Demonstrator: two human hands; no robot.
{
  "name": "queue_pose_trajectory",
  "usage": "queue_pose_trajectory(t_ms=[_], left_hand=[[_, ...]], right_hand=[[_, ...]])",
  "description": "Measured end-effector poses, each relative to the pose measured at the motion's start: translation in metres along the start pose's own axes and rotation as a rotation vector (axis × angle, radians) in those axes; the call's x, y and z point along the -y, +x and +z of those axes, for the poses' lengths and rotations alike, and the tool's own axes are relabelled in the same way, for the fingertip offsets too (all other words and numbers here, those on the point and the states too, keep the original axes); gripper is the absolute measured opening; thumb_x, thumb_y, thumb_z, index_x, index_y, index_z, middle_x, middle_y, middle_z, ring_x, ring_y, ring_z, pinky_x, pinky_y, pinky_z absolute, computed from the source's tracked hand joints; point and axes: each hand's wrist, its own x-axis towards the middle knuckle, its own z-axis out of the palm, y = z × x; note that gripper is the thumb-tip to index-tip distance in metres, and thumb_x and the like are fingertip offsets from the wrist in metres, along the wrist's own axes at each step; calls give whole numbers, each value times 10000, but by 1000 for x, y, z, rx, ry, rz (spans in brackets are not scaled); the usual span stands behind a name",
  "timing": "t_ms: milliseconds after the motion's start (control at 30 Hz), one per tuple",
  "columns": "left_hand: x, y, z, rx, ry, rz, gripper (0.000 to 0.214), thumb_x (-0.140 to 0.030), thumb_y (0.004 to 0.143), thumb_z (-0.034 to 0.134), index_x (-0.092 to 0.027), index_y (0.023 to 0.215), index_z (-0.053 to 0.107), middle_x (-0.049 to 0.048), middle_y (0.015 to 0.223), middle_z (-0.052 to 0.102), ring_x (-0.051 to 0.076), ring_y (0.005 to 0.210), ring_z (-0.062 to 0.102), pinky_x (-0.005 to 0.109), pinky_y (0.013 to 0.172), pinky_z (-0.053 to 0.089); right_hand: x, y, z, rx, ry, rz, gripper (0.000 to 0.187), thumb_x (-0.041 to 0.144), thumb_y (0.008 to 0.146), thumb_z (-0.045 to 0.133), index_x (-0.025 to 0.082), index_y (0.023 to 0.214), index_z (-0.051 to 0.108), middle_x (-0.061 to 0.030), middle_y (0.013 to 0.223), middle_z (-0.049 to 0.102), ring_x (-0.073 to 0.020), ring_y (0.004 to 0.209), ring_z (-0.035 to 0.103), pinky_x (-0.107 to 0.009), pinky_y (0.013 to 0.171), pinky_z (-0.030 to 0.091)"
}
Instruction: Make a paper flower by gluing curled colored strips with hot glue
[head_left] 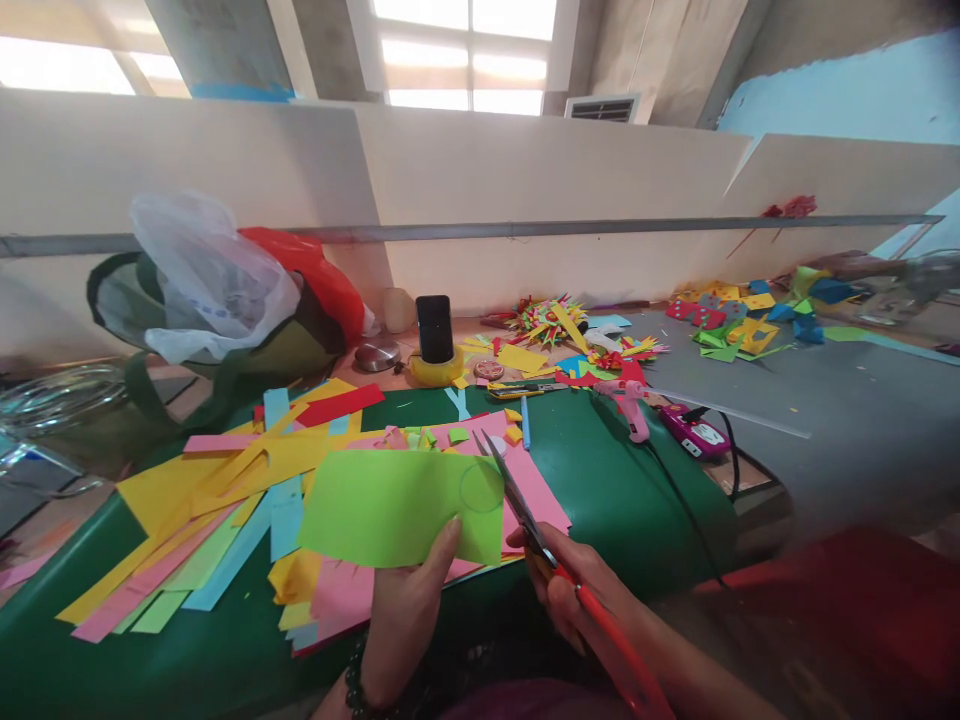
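Observation:
My left hand (pixel 409 610) pinches the lower edge of a lime green paper sheet (pixel 390 505) with a pencilled circle near its right edge. My right hand (pixel 574 590) grips red-handled scissors (pixel 525 515), blades parted at the sheet's right edge beside the circle. Both hands hover over a green cutting mat (pixel 637 480). Under the sheet lie a pink sheet (pixel 536 485) and yellow, blue and pink paper strips (pixel 217 500).
A pink glue gun (pixel 630 405) and a purple device (pixel 694 432) with a black cable lie to the right. A phone (pixel 434 328) stands on a yellow tape roll. Plastic bags (pixel 217 280) sit back left. Paper scraps (pixel 742 315) and a spiky paper ornament (pixel 547 320) cover the far table.

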Motion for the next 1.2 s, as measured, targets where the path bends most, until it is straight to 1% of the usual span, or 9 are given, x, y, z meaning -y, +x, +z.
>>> queue_pose_trajectory(t_ms=[200,400,500,600,833,900,967,1067,1200], left_hand=[[6,1,-2,40,-7,-16,447,-531,673,764,-161,924,764,143,995,777,313,1023,714,416,970,550],[14,0,-5,61,4,7,344,-492,707,744,-184,861,765,136,1033,772,309,1070,699,406,1011,523],[12,1,-6,39,25,28,346,-507,680,747,-191,822,755,127,989,778,303,1023,714,390,960,554],[12,2,-8,16,73,20,377,-529,646,758,-191,812,747,123,981,775,303,1019,710,397,972,542],[12,5,-3,54,97,-21,558,-589,542,808,-188,926,760,101,866,771,312,933,707,430,960,540],[14,5,1,72,90,-1,516,-591,559,801,-193,884,759,101,883,769,317,969,701,433,993,521],[16,5,5,101,83,4,413,-551,630,780,-209,859,755,100,937,769,309,1021,696,417,1003,518],[16,4,11,125,76,-2,307,-487,693,760,-215,834,754,104,972,769,298,1023,704,383,929,566],[11,3,17,73,46,-2,291,-485,661,782,-200,704,742,108,837,770,301,897,727,388,819,609]], right_hand=[[-3,-1,1,1,33,21,799,828,855,329,154,1244,513,50,645,428,-76,477,363,-201,426,304],[-4,-1,1,-7,5,31,804,833,853,325,149,1223,529,47,638,434,-75,474,363,-198,416,294],[-5,-1,-1,-8,-6,19,774,809,872,333,141,1202,542,48,632,439,-74,480,364,-200,426,299],[-7,1,-1,-14,8,11,715,770,891,374,139,1177,549,61,607,425,-71,471,364,-200,433,301],[7,1,2,-76,-31,-11,766,858,828,331,158,1049,551,75,576,371,-75,487,320,-208,436,274],[11,1,2,-97,-50,-13,780,873,814,324,159,1034,550,71,590,377,-77,500,309,-212,441,265],[13,0,1,-118,-74,-18,800,881,805,322,157,1052,558,69,603,383,-79,513,300,-214,450,262],[12,0,-2,-137,-96,-16,779,853,829,337,151,1072,569,69,601,377,-83,528,287,-217,464,254],[12,-2,-4,-103,-102,-33,710,810,861,348,157,1053,548,71,615,366,-87,545,272,-222,481,253]])
